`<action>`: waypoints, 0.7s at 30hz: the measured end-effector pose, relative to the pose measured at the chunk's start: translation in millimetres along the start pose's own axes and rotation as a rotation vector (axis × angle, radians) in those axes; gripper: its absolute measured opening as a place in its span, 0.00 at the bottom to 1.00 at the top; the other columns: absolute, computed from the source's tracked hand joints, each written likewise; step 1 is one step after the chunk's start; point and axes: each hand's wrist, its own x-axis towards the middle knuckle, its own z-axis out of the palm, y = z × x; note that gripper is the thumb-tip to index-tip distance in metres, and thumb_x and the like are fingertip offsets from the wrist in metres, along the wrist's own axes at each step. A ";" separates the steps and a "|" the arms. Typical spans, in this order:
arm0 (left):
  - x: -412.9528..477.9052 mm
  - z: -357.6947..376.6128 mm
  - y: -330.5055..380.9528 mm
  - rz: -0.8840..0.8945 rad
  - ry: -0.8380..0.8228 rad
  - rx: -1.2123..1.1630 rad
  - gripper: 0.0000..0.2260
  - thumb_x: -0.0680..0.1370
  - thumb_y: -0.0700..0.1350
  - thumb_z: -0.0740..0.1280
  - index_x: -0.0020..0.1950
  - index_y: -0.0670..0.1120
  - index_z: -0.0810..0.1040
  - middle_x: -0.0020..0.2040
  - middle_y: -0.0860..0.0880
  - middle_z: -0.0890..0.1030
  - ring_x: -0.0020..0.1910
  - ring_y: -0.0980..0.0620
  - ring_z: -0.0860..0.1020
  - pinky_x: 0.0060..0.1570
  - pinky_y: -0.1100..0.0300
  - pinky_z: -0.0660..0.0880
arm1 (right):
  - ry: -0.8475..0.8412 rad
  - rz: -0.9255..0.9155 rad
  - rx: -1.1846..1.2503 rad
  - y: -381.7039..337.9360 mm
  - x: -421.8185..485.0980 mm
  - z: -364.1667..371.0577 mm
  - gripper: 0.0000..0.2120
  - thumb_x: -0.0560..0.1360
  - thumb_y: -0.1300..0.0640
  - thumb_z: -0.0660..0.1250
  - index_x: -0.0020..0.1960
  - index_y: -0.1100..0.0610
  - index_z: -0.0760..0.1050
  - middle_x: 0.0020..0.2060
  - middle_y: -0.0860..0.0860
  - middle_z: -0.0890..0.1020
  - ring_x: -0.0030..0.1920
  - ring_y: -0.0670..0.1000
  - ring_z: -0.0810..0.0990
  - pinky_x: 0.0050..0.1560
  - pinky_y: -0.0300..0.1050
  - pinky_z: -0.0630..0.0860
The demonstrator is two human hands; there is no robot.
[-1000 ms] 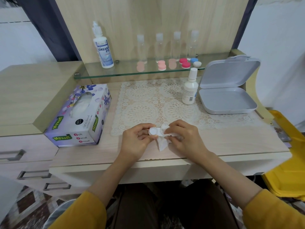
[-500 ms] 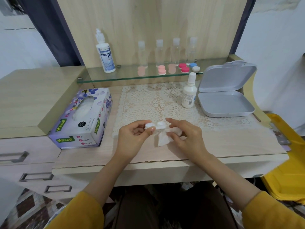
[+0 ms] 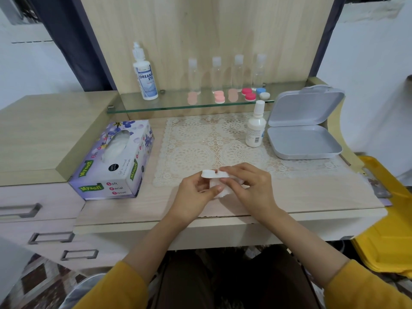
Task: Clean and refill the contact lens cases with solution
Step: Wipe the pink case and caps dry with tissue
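While in two hands [image 3: 194,195] [image 3: 254,188], one case [image 3: 210,174].

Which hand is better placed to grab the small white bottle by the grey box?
Probably the right hand, once it drops the tissue: the small white bottle stands on its side, and the left hand holds the case.

Soft even indoor light, faint shadows, wide-angle bending at edges, slight overall softness, blurred corners
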 end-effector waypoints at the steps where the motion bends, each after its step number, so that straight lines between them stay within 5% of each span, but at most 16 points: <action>1: 0.5 1.4 -0.7 0.005 0.005 -0.001 0.10 0.73 0.36 0.69 0.53 0.45 0.79 0.48 0.47 0.83 0.49 0.53 0.81 0.49 0.60 0.78 | 0.006 0.002 0.008 -1.3 0.2 0.2 0.11 0.69 0.55 0.68 0.48 0.59 0.82 0.40 0.49 0.81 0.40 0.42 0.78 0.38 0.28 0.72; 5: 2.0 6.4 -0.9 0.018 0.093 0.013 0.05 0.72 0.38 0.70 0.47 0.45 0.80 0.44 0.45 0.82 0.45 0.52 0.80 0.48 0.62 0.75 | 0.008 0.021 0.028 -4.3 0.6 -0.5 0.12 0.69 0.54 0.68 0.49 0.60 0.82 0.42 0.47 0.81 0.44 0.35 0.77 0.40 0.26 0.71; 12: 5.1 6.8 -3.4 0.033 0.142 0.025 0.02 0.71 0.37 0.71 0.41 0.43 0.82 0.34 0.54 0.81 0.35 0.61 0.77 0.41 0.67 0.73 | 0.011 0.147 0.127 -10.6 0.9 -3.9 0.14 0.68 0.50 0.69 0.49 0.57 0.82 0.39 0.45 0.83 0.39 0.42 0.80 0.36 0.30 0.73; 17: 3.7 -1.0 -5.2 0.037 0.114 0.056 0.06 0.72 0.34 0.69 0.38 0.44 0.79 0.44 0.52 0.82 0.42 0.57 0.79 0.46 0.59 0.76 | 0.013 0.392 0.245 -9.9 3.2 -9.1 0.10 0.69 0.63 0.72 0.48 0.52 0.81 0.40 0.43 0.83 0.38 0.41 0.81 0.40 0.34 0.77; 21: 3.9 -8.9 -2.2 0.050 0.123 0.041 0.09 0.73 0.31 0.65 0.38 0.43 0.73 0.37 0.49 0.80 0.35 0.53 0.77 0.35 0.62 0.74 | 0.006 0.449 0.231 -5.5 9.1 -14.8 0.11 0.69 0.64 0.72 0.50 0.52 0.80 0.37 0.46 0.83 0.37 0.51 0.83 0.43 0.42 0.80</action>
